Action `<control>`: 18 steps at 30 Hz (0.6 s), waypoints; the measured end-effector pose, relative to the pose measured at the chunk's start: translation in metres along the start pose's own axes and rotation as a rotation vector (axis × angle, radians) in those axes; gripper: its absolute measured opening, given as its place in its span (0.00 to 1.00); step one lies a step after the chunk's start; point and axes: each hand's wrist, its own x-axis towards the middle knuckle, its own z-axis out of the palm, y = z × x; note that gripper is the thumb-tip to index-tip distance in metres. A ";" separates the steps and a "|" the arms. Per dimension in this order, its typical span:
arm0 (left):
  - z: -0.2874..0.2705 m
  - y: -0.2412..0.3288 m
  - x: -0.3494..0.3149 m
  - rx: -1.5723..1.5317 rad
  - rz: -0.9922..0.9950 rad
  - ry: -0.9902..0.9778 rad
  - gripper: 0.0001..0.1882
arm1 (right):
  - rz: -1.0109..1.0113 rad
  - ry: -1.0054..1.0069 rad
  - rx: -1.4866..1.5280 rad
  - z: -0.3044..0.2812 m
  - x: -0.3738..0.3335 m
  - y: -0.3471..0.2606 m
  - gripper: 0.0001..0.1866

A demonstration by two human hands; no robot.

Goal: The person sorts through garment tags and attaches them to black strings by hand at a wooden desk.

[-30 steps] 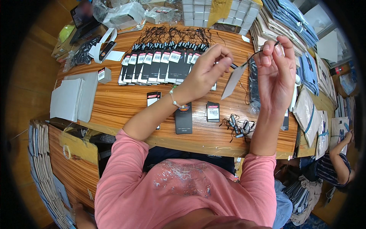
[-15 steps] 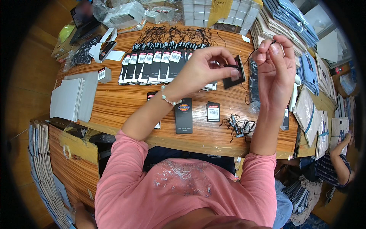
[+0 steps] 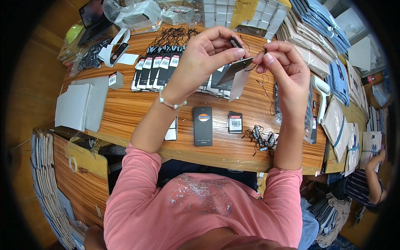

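Over the far middle of the table, my left hand (image 3: 214, 52) pinches a small black string seal (image 3: 234, 41) between thumb and fingers. Just below that thumb hang black and white hang tags (image 3: 240, 79), tilted and joined to the string. My right hand (image 3: 287, 68) is closed beside it, thumb and forefinger pinching a bit of the black string (image 3: 265, 51). Fanned rows of strung hang tags (image 3: 156, 68) lie beyond my left wrist. Nearer me are a black tag stack (image 3: 202, 127), a smaller stack of barcode tags (image 3: 235, 123) and a tangle of black string seals (image 3: 261, 138).
White card sheets (image 3: 75, 106) and a small grey box (image 3: 116, 80) lie at left. A white-handled roller (image 3: 321, 98) is right of my right forearm. Bagged folded garments (image 3: 308, 39) are piled at far right; a compartmented white box (image 3: 221, 14) stands at the back.
My hands have come closer together. The left rose slightly with the tags, which now hang down; the right moved down and left, still pinching the string.
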 end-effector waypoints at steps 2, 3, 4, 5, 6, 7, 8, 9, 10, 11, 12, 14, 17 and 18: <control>0.001 0.003 0.000 -0.011 -0.007 -0.013 0.12 | 0.015 -0.005 -0.020 0.000 0.000 0.001 0.09; 0.001 0.003 0.000 -0.028 -0.013 -0.009 0.12 | 0.013 -0.004 -0.033 0.000 0.000 0.001 0.09; 0.000 0.003 0.000 -0.045 -0.020 -0.005 0.12 | 0.011 -0.003 -0.046 0.000 0.000 0.001 0.08; -0.001 0.003 0.000 -0.062 -0.027 -0.001 0.12 | 0.008 -0.003 -0.049 0.000 0.000 0.001 0.08; -0.001 0.002 0.000 -0.079 -0.022 -0.006 0.11 | 0.005 -0.003 -0.051 0.000 0.000 0.001 0.08; -0.002 0.002 0.000 -0.097 -0.018 -0.012 0.10 | 0.002 -0.003 -0.053 0.000 0.000 0.001 0.08; -0.003 0.002 0.000 -0.114 -0.014 -0.016 0.10 | 0.002 -0.004 -0.053 0.000 0.000 0.001 0.07; -0.004 0.002 0.000 -0.121 -0.015 -0.017 0.09 | 0.003 -0.005 -0.053 0.000 0.000 0.000 0.07; -0.005 0.001 0.000 -0.128 -0.017 -0.018 0.09 | 0.003 -0.006 -0.052 0.000 -0.001 0.000 0.07; -0.006 0.001 -0.001 -0.137 -0.019 -0.020 0.08 | 0.001 -0.012 -0.051 0.000 -0.001 0.001 0.08; -0.008 0.001 -0.001 -0.096 -0.015 -0.027 0.08 | 0.000 -0.018 -0.050 0.000 -0.001 0.001 0.08; -0.009 0.003 -0.002 -0.013 -0.008 -0.040 0.09 | 0.009 -0.026 -0.041 0.001 -0.001 0.001 0.08; -0.008 0.004 -0.003 0.144 0.095 -0.030 0.10 | 0.037 -0.046 -0.017 0.002 -0.001 0.000 0.09; -0.007 0.005 -0.003 0.156 0.116 -0.035 0.11 | 0.042 -0.065 -0.009 0.000 -0.001 0.001 0.09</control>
